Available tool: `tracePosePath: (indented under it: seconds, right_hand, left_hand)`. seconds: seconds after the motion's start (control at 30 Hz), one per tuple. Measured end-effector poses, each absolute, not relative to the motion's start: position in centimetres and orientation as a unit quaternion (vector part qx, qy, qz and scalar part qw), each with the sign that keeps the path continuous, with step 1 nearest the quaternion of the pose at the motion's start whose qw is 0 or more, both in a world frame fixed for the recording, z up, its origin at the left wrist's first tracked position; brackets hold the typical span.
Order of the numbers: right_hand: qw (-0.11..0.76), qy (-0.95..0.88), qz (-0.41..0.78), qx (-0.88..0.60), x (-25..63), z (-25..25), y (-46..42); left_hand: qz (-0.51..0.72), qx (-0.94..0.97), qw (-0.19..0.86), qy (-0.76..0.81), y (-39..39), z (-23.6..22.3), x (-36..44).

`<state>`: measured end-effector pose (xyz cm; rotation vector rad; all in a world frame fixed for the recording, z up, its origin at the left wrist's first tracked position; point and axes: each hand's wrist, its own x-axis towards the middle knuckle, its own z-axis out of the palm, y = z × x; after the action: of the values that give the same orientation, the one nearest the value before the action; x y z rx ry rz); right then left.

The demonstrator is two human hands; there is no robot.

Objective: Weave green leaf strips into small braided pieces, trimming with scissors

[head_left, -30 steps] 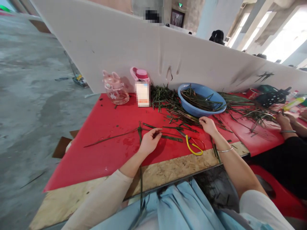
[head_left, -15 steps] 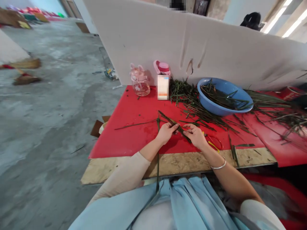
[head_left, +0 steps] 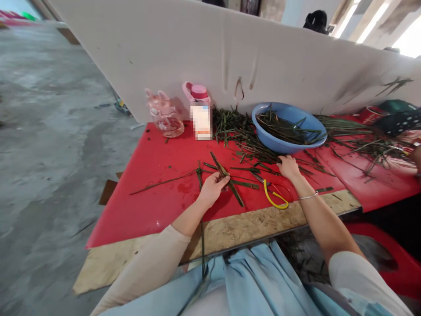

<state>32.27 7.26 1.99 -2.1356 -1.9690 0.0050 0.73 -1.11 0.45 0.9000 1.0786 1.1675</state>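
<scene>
My left hand [head_left: 213, 189] pinches a folded green-brown leaf strip [head_left: 237, 194], which slants above the red table cover. My right hand [head_left: 289, 167] reaches to the front edge of the pile of leaf strips [head_left: 259, 148], just below the blue basin [head_left: 268, 139]. Its fingers are bent together at the strips; what lies between the fingertips is hidden. Between the hands lie scissors [head_left: 275, 205] with yellow and red handles. A knotted strip [head_left: 198, 170] lies left of my left hand, with a long tail hanging over the table edge toward my lap.
A pink bottle [head_left: 166, 120] and a pink-lidded cup [head_left: 199, 92], with a blurred-out panel before it, stand near the white partition [head_left: 164, 48]. The red cover [head_left: 158, 215] stops short of the bare board edge [head_left: 250, 226]. At far right, a co-worker's hand is partly visible.
My right hand came to my left with a leaf strip, then moved away right to the pile. My left hand now holds the strip alone. The view swung left and back.
</scene>
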Motion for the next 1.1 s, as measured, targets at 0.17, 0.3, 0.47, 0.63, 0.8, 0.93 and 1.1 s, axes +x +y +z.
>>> tracePosePath:
  seconds: [0.17,0.3,0.47,0.63,0.8,0.93,1.1]
  right_hand:
    - [0.204,-0.724,-0.013,-0.659,32.7,1.1,6.9]
    - [0.232,-0.790,-0.020,-0.568,31.8,1.4,4.7]
    - [0.180,-0.857,0.075,-0.477,32.1,1.9,4.0]
    - [0.191,-0.719,-0.007,-0.669,33.4,1.0,7.5]
    - [0.156,-0.688,-0.028,-0.708,33.6,0.2,9.6]
    - [0.257,-0.664,0.002,-0.702,33.4,0.9,9.0]
    - [0.379,-0.572,0.306,-0.660,32.6,2.7,7.5]
  left_hand:
    - [0.499,0.386,0.608,0.482,-0.9,0.1,0.5]
    - [0.493,0.397,0.601,0.488,-0.8,-0.2,0.4]
    - [0.498,0.389,0.605,0.485,-0.9,-0.1,0.6]
    - [0.506,0.392,0.600,0.479,-0.9,-0.1,0.7]
    - [0.507,0.391,0.600,0.480,-0.9,-0.3,0.7]
    - [0.504,0.396,0.598,0.481,-1.0,-0.3,0.7]
    - [0.497,0.399,0.602,0.481,-1.0,-0.2,0.7]
